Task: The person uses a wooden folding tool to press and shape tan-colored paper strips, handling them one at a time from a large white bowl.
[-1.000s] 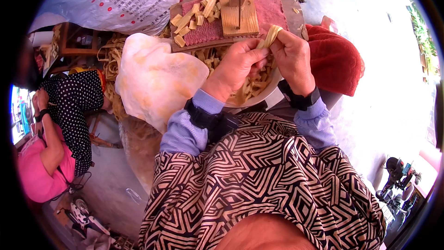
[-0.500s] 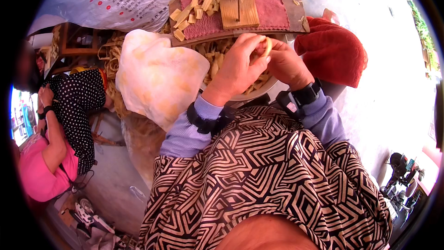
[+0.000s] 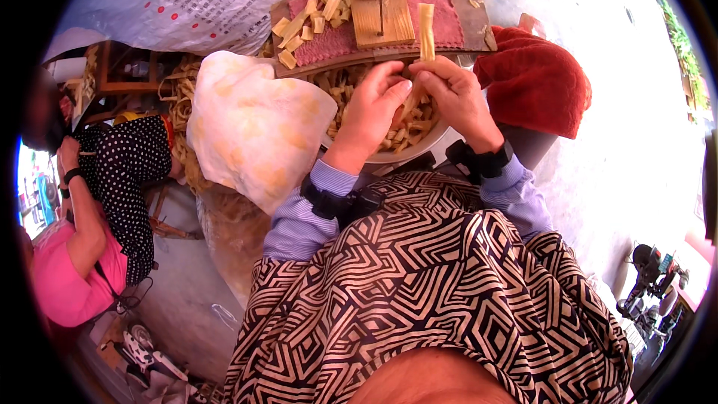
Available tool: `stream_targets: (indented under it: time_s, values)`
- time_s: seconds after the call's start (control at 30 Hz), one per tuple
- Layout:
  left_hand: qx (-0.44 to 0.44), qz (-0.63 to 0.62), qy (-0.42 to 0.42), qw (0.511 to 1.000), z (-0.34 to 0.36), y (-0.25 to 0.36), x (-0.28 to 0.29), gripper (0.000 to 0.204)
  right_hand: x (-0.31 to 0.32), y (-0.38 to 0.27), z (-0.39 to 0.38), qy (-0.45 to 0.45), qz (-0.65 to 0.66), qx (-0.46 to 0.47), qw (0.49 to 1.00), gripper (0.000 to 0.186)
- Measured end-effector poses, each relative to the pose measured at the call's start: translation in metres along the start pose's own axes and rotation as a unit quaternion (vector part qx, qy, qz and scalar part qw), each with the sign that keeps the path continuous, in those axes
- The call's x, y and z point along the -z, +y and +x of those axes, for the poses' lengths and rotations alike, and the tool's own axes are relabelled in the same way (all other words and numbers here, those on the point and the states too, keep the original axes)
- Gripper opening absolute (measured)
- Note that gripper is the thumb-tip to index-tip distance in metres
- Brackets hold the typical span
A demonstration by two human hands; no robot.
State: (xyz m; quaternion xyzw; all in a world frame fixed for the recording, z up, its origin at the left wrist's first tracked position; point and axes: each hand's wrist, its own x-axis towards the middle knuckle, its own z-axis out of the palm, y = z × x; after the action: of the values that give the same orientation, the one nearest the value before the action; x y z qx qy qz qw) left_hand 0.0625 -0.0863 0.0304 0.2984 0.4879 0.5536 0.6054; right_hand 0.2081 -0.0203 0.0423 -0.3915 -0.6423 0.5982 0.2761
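My right hand [image 3: 460, 101] pinches a pale yellow flat strip [image 3: 426, 30], whose upper length stands up in front of the board. Close beside it, my left hand [image 3: 366, 120] has its fingers curled and its thumb toward the index finger; whether anything lies between them is hidden. Both hands are over a light-rimmed basin [image 3: 389, 157] holding many similar yellowish pieces [image 3: 407, 135]. Across the basin's far side lies a board with a red cloth [image 3: 441, 19]. On it sit a wooden block with a thin dark upright part [image 3: 383, 26] and several short cut pieces [image 3: 329, 6].
Left of the basin hangs a white, yellow-stained cloth [image 3: 258, 123]; right of it is a dark red cloth [image 3: 535, 82]. A printed white sack [image 3: 187, 0] lies at the far left. Another person in pink [image 3: 90, 262] sits at the left. Machinery [image 3: 651, 284] stands at the lower right.
My hands have drawn slightly apart. The strip, earlier bent in a loop at my fingertips, now stands straight up from my right hand.
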Motion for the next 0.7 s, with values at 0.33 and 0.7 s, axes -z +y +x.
stream_targets:
  time_s: [0.33, 0.7]
  values:
    - [-0.016, 0.020, 0.013, 1.000, 0.020, -0.024, -0.002, 0.030, 0.001, -0.002, -0.020, -0.083, -0.307, 0.224, 0.921, 0.024]
    - [-0.160, 0.218, 0.034, 0.962, 0.009, 0.003, -0.013, 0.030, 0.015, -0.007, -0.032, -0.123, 0.062, -0.167, 0.976, 0.041]
